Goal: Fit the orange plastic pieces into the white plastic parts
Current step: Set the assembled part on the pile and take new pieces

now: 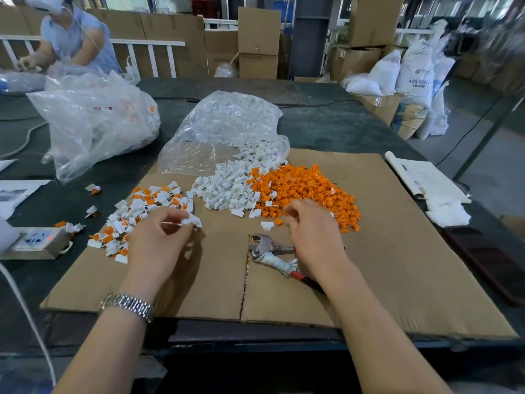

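Note:
A heap of orange plastic pieces (306, 189) lies on the cardboard sheet (397, 251), touching a heap of white plastic parts (227, 191) to its left. Further left lies a spread of fitted white-and-orange parts (142, 214). My left hand (162, 237) pinches a white plastic part (192, 221) at its fingertips, just right of that spread. My right hand (312, 231) hovers at the near edge of the orange heap with fingers curled; what they hold is hidden.
Pliers (272, 254) with red handles lie on the cardboard under my right wrist. A clear bag of white parts (227, 123) lies behind the heaps, another bag (93, 118) at the left. A power strip (37, 240), papers (423, 177), and another person (71, 38) surround them.

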A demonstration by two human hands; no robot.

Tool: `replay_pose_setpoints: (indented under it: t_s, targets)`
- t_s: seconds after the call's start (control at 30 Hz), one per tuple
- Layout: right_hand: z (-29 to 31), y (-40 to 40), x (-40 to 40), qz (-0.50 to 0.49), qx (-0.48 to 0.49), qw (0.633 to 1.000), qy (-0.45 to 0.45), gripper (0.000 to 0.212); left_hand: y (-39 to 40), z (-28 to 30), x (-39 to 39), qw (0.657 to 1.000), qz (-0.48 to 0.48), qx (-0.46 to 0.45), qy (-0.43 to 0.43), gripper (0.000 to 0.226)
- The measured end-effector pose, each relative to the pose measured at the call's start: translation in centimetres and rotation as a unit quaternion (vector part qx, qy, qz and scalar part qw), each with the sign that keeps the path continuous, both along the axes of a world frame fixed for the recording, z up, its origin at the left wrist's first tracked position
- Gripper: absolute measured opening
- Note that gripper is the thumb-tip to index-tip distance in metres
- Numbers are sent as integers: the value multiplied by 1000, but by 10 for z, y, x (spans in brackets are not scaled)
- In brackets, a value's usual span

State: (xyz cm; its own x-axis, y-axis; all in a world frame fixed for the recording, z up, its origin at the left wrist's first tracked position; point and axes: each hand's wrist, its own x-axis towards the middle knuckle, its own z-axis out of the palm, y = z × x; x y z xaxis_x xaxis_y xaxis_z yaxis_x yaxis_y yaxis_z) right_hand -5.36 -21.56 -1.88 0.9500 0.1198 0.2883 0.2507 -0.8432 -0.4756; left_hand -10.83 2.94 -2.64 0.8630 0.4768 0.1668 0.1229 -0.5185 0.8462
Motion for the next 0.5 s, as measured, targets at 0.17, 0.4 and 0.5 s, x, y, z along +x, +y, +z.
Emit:
replay_pose_setpoints:
  t_s: [0.17,0.4,0.5]
  targets:
    - [-13,-3,21,22,-64,997,41,23,7,1,19,984,62,169,-8,36]
    - [-17,9,26,11,-59,998,21,13,-60,16,45,962,-217,163,-17,12]
    - [-16,5,21,-4,23,1000,11,7,-79,14,64,937,-276,207,58,17]
